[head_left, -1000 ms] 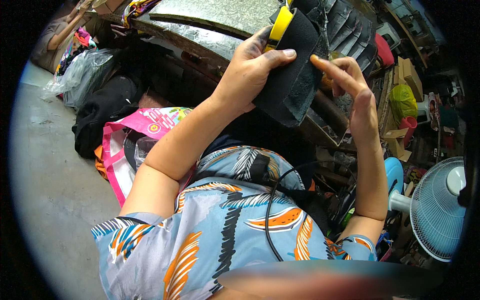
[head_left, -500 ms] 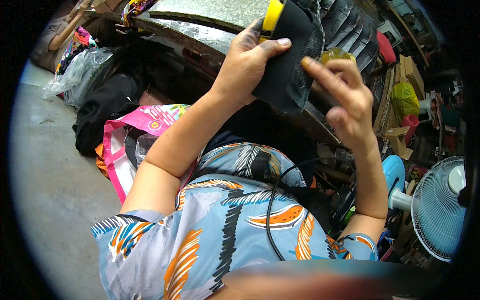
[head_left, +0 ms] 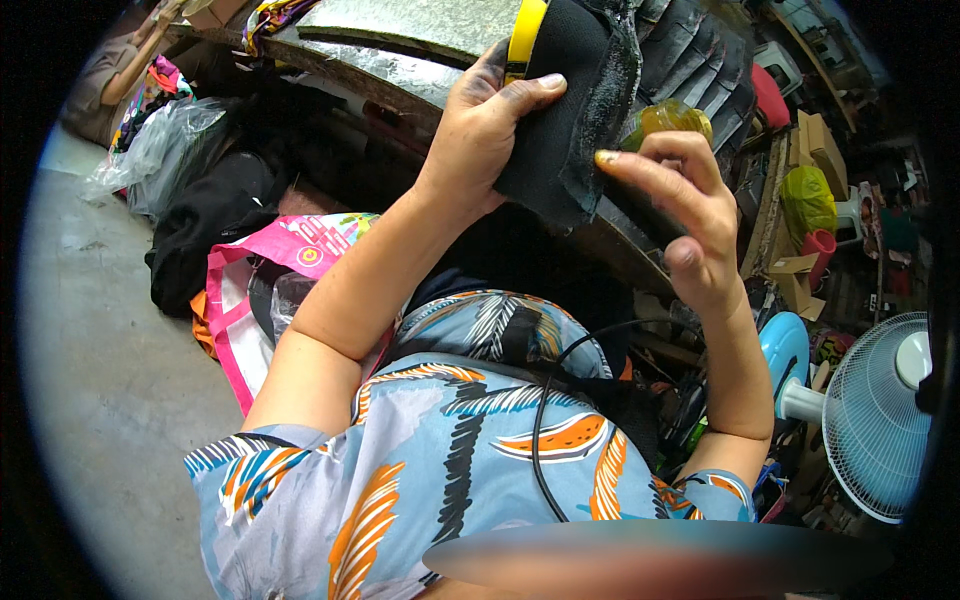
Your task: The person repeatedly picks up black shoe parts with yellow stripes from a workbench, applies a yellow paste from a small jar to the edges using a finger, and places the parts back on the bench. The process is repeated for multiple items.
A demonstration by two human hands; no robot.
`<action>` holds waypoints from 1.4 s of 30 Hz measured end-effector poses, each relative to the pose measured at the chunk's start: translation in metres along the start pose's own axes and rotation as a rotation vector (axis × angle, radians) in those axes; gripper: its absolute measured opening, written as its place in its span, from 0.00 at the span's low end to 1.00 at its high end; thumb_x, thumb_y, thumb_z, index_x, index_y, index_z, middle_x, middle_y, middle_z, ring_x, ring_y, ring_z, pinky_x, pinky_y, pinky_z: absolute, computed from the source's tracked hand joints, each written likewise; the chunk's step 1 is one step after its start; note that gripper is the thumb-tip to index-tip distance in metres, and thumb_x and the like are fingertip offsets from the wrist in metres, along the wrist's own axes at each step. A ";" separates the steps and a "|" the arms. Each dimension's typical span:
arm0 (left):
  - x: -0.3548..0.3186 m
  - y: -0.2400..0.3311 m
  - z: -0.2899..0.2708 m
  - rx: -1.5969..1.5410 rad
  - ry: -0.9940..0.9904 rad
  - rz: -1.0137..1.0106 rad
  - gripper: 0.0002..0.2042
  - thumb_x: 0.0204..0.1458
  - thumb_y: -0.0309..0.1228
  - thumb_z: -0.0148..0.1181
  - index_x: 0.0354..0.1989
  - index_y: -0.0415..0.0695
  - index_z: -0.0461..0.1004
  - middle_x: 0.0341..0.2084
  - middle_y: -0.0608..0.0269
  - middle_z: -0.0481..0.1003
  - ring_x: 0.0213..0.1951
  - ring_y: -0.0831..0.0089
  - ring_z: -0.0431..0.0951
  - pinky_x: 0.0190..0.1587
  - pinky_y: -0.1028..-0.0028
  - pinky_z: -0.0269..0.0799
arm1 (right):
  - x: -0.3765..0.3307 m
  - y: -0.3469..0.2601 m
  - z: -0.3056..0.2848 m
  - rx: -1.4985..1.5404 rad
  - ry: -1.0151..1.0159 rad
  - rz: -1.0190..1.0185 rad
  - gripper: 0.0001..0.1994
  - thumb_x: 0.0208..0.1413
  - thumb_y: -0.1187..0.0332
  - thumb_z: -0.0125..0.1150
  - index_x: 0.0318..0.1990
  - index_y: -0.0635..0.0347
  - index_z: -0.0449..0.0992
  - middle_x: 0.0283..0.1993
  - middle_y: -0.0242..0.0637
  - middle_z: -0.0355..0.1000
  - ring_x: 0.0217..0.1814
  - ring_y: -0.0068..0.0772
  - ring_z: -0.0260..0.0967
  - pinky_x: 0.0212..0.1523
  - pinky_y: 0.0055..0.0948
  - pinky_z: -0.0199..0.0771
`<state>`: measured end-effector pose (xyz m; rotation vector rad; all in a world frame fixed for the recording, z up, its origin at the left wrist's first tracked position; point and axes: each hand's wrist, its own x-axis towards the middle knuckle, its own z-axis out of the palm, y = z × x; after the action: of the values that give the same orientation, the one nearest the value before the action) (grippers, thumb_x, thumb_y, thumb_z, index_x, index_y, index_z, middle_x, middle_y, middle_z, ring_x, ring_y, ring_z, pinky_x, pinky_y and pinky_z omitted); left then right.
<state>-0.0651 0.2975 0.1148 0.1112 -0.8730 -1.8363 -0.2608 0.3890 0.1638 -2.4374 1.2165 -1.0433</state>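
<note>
At far centre, the black fabric panel (head_left: 560, 135) is gripped by the left hand (head_left: 485, 128), best kept taut for light touches; beside its right edge, the right hand (head_left: 698, 215) is held loosely open.

Cluttered workshop, worn workbench (head_left: 420, 28), stacked black pieces (head_left: 692, 62), cardboard boxes (head_left: 825, 160)

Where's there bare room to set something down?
Bare patches: the grey bench top between the bright cloth and the left hand; the floor left of the pink-and-white bag. Crowded: the right side, around the cardboard boxes and fan.
</note>
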 end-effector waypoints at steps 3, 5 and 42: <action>0.000 -0.003 0.001 -0.004 0.039 -0.004 0.15 0.57 0.22 0.56 0.53 0.36 0.67 0.39 0.55 0.77 0.38 0.71 0.82 0.42 0.73 0.82 | 0.006 -0.002 -0.004 -0.248 0.016 -0.186 0.38 0.53 0.29 0.40 0.49 0.50 0.82 0.39 0.37 0.67 0.27 0.31 0.64 0.29 0.28 0.68; 0.000 -0.005 0.001 0.021 0.044 -0.009 0.15 0.57 0.22 0.56 0.52 0.36 0.67 0.39 0.55 0.77 0.37 0.71 0.82 0.41 0.74 0.82 | 0.012 0.001 -0.007 -0.336 0.062 -0.204 0.37 0.53 0.29 0.41 0.49 0.49 0.82 0.39 0.36 0.67 0.25 0.29 0.62 0.27 0.26 0.67; 0.004 -0.003 -0.009 0.057 0.117 0.106 0.13 0.57 0.22 0.54 0.51 0.36 0.67 0.38 0.55 0.77 0.35 0.72 0.81 0.37 0.75 0.82 | 0.016 -0.024 0.010 -0.811 0.087 -0.343 0.26 0.33 0.69 0.65 0.49 0.44 0.81 0.40 0.26 0.68 0.30 0.27 0.65 0.29 0.28 0.67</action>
<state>-0.0657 0.2902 0.1078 0.2025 -0.8341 -1.6898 -0.2335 0.3906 0.1763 -3.3381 1.4989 -0.8348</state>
